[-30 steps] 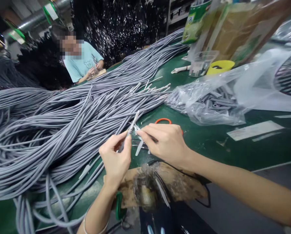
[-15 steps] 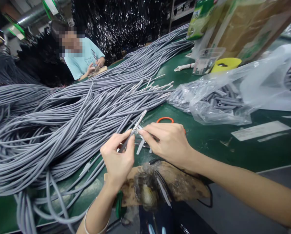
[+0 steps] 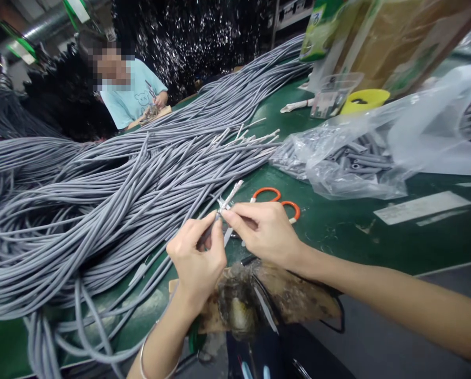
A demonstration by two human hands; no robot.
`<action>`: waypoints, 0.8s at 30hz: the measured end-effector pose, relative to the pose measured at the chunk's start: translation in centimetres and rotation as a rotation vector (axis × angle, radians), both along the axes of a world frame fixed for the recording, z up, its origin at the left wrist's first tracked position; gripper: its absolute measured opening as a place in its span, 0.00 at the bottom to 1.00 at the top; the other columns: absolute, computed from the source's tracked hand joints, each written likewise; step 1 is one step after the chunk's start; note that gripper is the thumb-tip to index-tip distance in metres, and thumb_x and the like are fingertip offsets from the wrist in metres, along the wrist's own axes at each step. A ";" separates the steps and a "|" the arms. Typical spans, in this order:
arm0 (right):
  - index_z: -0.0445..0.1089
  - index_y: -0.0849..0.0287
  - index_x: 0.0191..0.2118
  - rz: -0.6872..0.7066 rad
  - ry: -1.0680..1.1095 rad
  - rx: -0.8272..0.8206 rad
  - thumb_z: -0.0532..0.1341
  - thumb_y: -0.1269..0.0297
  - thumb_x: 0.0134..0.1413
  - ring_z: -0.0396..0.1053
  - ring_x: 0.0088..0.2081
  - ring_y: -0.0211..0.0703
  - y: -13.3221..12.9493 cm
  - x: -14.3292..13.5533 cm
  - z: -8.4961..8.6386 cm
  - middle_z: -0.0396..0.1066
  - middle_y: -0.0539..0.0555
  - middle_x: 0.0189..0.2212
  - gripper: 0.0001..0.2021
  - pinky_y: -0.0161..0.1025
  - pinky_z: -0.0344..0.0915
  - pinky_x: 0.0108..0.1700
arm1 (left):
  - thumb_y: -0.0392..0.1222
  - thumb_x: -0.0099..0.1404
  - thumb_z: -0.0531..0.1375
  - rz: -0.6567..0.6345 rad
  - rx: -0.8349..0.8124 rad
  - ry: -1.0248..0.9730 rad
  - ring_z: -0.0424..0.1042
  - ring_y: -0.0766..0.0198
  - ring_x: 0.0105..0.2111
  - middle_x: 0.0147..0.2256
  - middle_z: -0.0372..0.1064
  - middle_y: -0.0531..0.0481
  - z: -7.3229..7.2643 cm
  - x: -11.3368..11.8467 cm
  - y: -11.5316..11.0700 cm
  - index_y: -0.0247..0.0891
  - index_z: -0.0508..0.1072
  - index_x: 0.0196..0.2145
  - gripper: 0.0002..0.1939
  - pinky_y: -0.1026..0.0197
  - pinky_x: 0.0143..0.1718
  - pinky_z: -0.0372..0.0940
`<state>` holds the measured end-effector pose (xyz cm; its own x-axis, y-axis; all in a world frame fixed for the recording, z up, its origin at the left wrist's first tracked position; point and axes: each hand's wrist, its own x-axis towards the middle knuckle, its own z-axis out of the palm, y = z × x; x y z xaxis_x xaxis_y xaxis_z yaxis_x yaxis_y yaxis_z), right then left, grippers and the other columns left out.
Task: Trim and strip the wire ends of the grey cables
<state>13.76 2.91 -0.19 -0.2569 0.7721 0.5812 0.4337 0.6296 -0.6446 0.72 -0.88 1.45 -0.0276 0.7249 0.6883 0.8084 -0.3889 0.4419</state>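
Note:
My left hand (image 3: 198,252) pinches a grey cable close to its end, thumb and forefinger pressed together. Beyond the fingertips sticks out the pale, wrapped end of the cable (image 3: 234,192), pointing up and to the right. My right hand (image 3: 264,229) is closed at the same spot, its thumb and forefinger gripping the wrapping where it meets the grey jacket. Just behind the right hand lie scissors with orange handles (image 3: 267,190), their blades partly hidden by my hands.
Long bundles of grey cable (image 3: 101,210) cover the table's left side. A clear plastic bag (image 3: 338,158) of short grey tubes lies at right, near a yellow ring-shaped item (image 3: 367,100). A stained wooden board (image 3: 298,295) is below my hands. Across the table sits a person (image 3: 130,95).
My left hand has moved slightly up and right, closer to the right fingertips. The right hand has shifted a little left, and more of the scissors' orange handles shows.

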 end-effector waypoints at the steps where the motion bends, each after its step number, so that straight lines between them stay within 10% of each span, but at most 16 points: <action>1: 0.62 0.62 0.18 -0.035 -0.019 0.083 0.52 0.64 0.60 0.52 0.17 0.29 -0.1 -0.1 -0.1 0.60 0.47 0.14 0.20 0.32 0.47 0.23 | 0.34 0.58 0.60 -0.001 -0.005 -0.006 0.56 0.74 0.15 0.17 0.63 0.55 0.0 0.0 0.0 0.32 0.77 0.32 0.06 0.69 0.18 0.55; 5: 0.66 0.62 0.21 -0.098 -0.081 0.276 0.53 0.67 0.60 0.58 0.19 0.31 -0.2 -0.2 -0.4 0.65 0.49 0.17 0.16 0.32 0.49 0.25 | 0.34 0.58 0.60 -0.009 -0.028 -0.037 0.59 0.74 0.16 0.19 0.67 0.53 -0.2 -0.2 0.2 0.31 0.76 0.31 0.06 0.69 0.19 0.57; 24: 0.64 0.62 0.19 -0.072 -0.041 0.190 0.53 0.67 0.59 0.53 0.16 0.30 -0.4 -0.8 -0.3 0.61 0.47 0.14 0.17 0.32 0.50 0.23 | 0.33 0.58 0.58 0.000 0.035 0.013 0.61 0.72 0.16 0.18 0.66 0.52 -0.3 -0.2 0.1 0.30 0.76 0.28 0.07 0.68 0.19 0.57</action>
<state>12.99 2.49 -0.53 -0.2314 0.6665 0.7087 0.5055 0.7048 -0.4977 0.53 -0.78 1.16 -0.0185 0.7006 0.7133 0.8138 -0.4039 0.4179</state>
